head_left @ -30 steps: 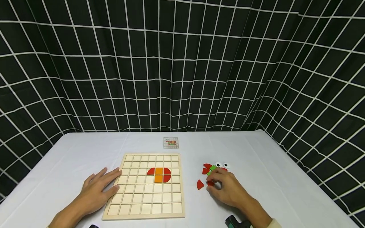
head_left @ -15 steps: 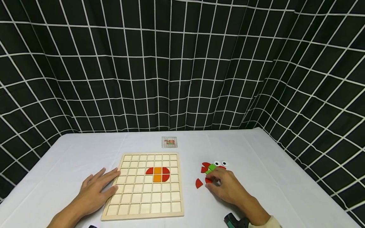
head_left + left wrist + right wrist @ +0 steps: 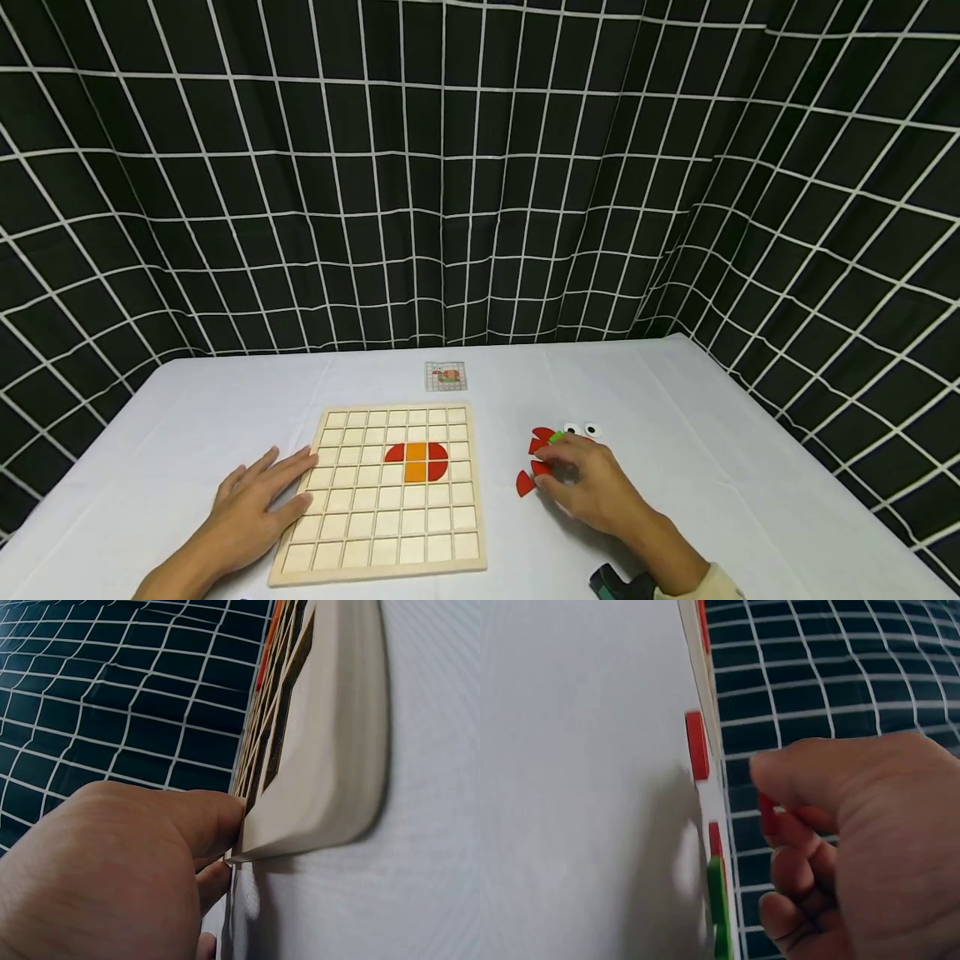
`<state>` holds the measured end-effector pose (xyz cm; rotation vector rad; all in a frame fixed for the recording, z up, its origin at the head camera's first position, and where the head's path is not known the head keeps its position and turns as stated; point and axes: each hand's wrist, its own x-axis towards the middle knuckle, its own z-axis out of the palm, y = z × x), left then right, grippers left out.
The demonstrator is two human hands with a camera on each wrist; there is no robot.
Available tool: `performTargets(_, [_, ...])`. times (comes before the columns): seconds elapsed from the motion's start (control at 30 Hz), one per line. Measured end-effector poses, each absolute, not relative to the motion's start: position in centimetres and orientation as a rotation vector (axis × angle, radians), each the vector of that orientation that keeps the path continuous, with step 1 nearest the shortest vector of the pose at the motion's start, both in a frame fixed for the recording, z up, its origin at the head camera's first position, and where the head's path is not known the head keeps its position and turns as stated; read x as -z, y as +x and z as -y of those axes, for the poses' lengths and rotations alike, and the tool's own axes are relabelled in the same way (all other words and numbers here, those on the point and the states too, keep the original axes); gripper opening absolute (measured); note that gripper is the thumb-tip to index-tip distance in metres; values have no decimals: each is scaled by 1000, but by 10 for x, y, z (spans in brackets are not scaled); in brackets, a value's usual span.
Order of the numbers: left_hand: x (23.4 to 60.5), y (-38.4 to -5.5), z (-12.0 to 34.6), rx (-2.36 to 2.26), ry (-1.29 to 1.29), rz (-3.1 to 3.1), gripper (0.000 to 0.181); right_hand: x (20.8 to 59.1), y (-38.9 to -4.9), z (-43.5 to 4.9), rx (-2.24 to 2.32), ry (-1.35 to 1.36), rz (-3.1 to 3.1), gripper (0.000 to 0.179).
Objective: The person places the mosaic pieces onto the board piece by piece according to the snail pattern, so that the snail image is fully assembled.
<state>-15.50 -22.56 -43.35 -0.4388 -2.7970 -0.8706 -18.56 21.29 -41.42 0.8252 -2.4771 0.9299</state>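
Note:
My right hand (image 3: 596, 487) pinches a red quarter-circle tile (image 3: 768, 814) between thumb and fingers, held just off the white table in the right wrist view. My left hand (image 3: 251, 512) rests at the left edge of the wooden grid board (image 3: 378, 575), fingers extended, with the thumb on its frame (image 3: 330, 780). On the board sit orange square tiles (image 3: 415, 472) with red quarter-circle tiles (image 3: 438, 472) beside them. A loose red quarter-circle tile (image 3: 524, 483) lies left of my right hand. A green tile (image 3: 556, 436) is partly hidden behind that hand.
White eye tiles (image 3: 592, 430) and more red tiles (image 3: 542, 433) lie beyond my right hand. A small picture card (image 3: 446, 376) lies behind the board. A black curtain with white grid lines (image 3: 442, 192) stands at the table's far edge.
My right hand has shifted slightly left, now with a red tile pinched in its fingers, and covers more of the green tiles. My left hand keeps its place on the board.

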Motion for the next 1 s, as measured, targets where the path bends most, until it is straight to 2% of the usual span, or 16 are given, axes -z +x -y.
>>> performTargets(0.5, [436,-154,227,829,-443,2756,44,383,-184,-134,-983,961,2471,17])
performTargets(1.0, [436,-154,227,838,-430,2760,43,381,-191,-64,-1130,1068,2438,15])
